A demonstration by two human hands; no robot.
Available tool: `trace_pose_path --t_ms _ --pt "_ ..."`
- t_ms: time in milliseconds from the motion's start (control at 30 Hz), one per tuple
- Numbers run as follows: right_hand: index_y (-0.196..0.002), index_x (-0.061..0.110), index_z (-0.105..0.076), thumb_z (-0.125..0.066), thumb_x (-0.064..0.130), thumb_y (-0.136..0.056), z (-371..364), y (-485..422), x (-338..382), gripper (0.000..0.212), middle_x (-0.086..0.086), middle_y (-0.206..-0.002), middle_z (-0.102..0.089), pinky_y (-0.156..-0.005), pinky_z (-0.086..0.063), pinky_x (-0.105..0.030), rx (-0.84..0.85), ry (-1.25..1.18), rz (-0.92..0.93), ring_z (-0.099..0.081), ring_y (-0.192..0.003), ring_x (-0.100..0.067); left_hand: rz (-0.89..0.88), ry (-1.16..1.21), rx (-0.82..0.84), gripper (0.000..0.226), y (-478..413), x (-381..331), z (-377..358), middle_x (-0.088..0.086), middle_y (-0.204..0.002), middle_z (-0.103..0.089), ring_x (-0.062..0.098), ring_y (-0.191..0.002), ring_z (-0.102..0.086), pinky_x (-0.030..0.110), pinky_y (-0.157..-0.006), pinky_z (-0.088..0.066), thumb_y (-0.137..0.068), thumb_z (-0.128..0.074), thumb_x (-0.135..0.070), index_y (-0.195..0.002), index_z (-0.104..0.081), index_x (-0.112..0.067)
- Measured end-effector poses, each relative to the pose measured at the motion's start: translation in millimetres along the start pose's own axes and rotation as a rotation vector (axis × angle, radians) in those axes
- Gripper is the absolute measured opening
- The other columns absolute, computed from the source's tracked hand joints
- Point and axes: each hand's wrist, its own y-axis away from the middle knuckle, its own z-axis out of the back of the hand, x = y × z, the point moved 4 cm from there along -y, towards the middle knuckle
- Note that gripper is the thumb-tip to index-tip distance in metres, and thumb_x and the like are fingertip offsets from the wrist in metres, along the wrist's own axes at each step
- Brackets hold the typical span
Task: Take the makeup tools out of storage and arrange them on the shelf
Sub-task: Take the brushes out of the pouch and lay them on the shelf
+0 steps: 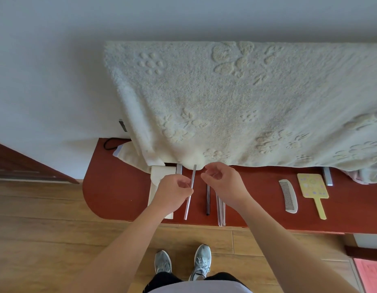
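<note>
The left hand (pixel 172 193) is pinching a slim silver stick (pixel 187 208) in curled fingers over the red-brown shelf (pixel 111 187). The right hand (pixel 224 182) is hovering beside it, fingers loosely curled, gripping nothing. A cream pouch (pixel 162 174) is lying under the left hand, contents hidden. A dark pencil (pixel 208 201), clear sticks (pixel 221 212), comb (pixel 288 196) and yellow hand mirror (pixel 313 190) are lying on the shelf below a draped towel (pixel 246 98).

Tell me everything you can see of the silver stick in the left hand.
The silver stick is thin, straight and long, metallic-looking grey, with blunt ends. It points almost front to back over the red-brown shelf, slightly slanted, its far end by the edge of the hanging towel. The left hand pinches it near the middle; whether it touches the shelf cannot be told.
</note>
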Motion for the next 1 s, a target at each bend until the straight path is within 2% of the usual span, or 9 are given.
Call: trace_pose_path --t_ms 100,200,333,400,567,733,800,1000 --pt "-0.114 0.028 -0.062 -0.066 0.039 -0.089 -10 -1 16 0.028 0.015 -0.097 -0.065 -0.074 -0.044 -0.015 -0.020 -0.019 -0.010 -0.060 -0.086 -0.002 -0.040 0.085 0.048 0.017 17 -10 12 -0.001 -0.068 -0.070 0.012 -0.055 -0.063 0.028 -0.062 -0.054 -0.080 -0.071 -0.003 -0.087 -0.072 -0.019" --pt "-0.112 0.027 -0.064 -0.064 0.037 -0.091 -22 1 30 0.023 0.012 -0.093 -0.067 -0.073 -0.045 -0.015 -0.002 -0.067 -0.021 -0.062 -0.084 -0.002 -0.054 0.143 0.080 0.016 30 -12 23 0.006 -0.070 -0.070 0.015 -0.056 -0.062 0.029 -0.062 -0.054 -0.080 -0.070 -0.001 -0.085 -0.071 -0.016" --pt "-0.103 0.021 -0.071 -0.063 0.028 -0.092 -32 6 42 0.014 0.008 -0.077 -0.069 -0.062 -0.041 -0.017 0.006 -0.120 -0.018 -0.056 -0.060 0.004 -0.074 0.154 0.110 0.014 38 -11 33 0.008 -0.072 -0.070 0.017 -0.059 -0.063 0.029 -0.063 -0.056 -0.081 -0.070 -0.002 -0.087 -0.072 -0.015" --pt "-0.099 0.020 -0.072 -0.064 0.025 -0.091 -36 8 46 0.013 0.009 -0.070 -0.067 -0.060 -0.039 -0.017 0.004 -0.134 -0.026 -0.053 -0.054 0.005 -0.079 0.161 0.115 0.014 40 -10 38 0.011 -0.074 -0.071 0.019 -0.059 -0.063 0.032 -0.063 -0.056 -0.081 -0.070 0.000 -0.086 -0.073 -0.013" --pt "-0.094 0.018 -0.074 -0.065 0.018 -0.089 -44 14 55 0.010 0.006 -0.065 -0.067 -0.064 -0.046 -0.024 -0.001 -0.172 -0.029 -0.056 -0.057 -0.001 -0.080 0.191 0.134 0.014 45 -3 49 0.018 -0.077 -0.070 0.021 -0.060 -0.063 0.032 -0.064 -0.056 -0.081 -0.070 0.004 -0.087 -0.072 -0.008" --pt "-0.083 0.027 -0.072 -0.068 0.017 -0.088 -53 20 67 0.012 0.006 -0.063 -0.068 -0.066 -0.050 -0.028 -0.018 -0.165 0.001 -0.057 -0.057 -0.003 -0.093 0.170 0.125 0.008 47 5 56 0.009 -0.074 -0.071 0.019 -0.063 -0.067 0.037 -0.067 -0.059 -0.082 -0.078 -0.010 -0.088 -0.073 -0.013" --pt "-0.082 0.026 -0.072 -0.068 0.016 -0.088 -57 22 71 0.012 0.007 -0.061 -0.066 -0.064 -0.048 -0.025 -0.017 -0.175 -0.004 -0.055 -0.055 -0.002 -0.091 0.184 0.121 0.006 49 8 60 0.010 -0.073 -0.072 0.019 -0.063 -0.067 0.038 -0.067 -0.059 -0.082 -0.079 -0.011 -0.085 -0.074 -0.012" --pt "-0.081 0.020 -0.074 -0.071 0.012 -0.085 -63 25 79 0.009 0.001 -0.062 -0.066 -0.063 -0.046 -0.025 -0.009 -0.265 -0.034 -0.055 -0.056 -0.006 -0.068 0.215 0.073 0.004 53 15 71 -0.001 -0.062 -0.069 0.010 -0.055 -0.063 0.025 -0.061 -0.053 -0.081 -0.079 -0.009 -0.083 -0.075 -0.008"
